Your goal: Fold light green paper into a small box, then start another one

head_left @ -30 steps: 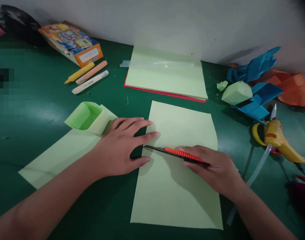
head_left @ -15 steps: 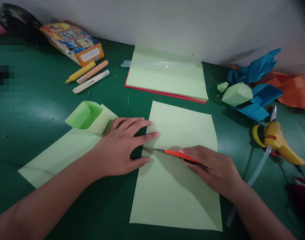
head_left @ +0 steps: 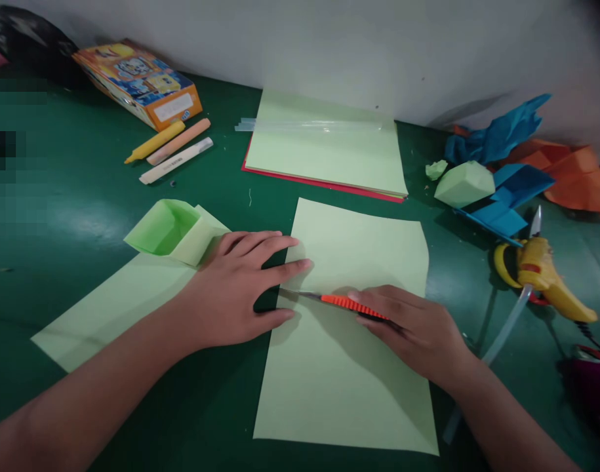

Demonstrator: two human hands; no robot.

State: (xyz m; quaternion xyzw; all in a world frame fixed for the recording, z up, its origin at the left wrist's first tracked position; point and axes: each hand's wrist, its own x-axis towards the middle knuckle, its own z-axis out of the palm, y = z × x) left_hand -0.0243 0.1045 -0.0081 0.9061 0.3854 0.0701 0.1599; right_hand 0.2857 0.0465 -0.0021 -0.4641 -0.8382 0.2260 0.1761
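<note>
A pale green sheet of paper (head_left: 349, 387) lies on the table before me. My left hand (head_left: 240, 282) is open, fingers spread, its fingertips resting on the sheet's left edge. Gripped in my right hand (head_left: 412, 328) is an orange utility knife (head_left: 351, 304), held low over the middle of the paper. Its thin blade points left and reaches the sheet's left edge, between my left thumb and index finger. Left of my left hand, a folded green paper box (head_left: 169, 229) stands on a pale green strip of paper (head_left: 113, 298).
Behind lies a stack of green paper (head_left: 324, 157) with clear glue sticks (head_left: 309, 125) on it. Markers (head_left: 176, 160) and an orange box (head_left: 142, 85) are at back left. On the right are a yellow glue gun (head_left: 550, 278), scissors (head_left: 503, 265) and crumpled blue paper (head_left: 499, 134).
The view has shifted very slightly. Both hands, the knife and the sheet keep almost the same places; the sheet's far right corner sits a little differently.
</note>
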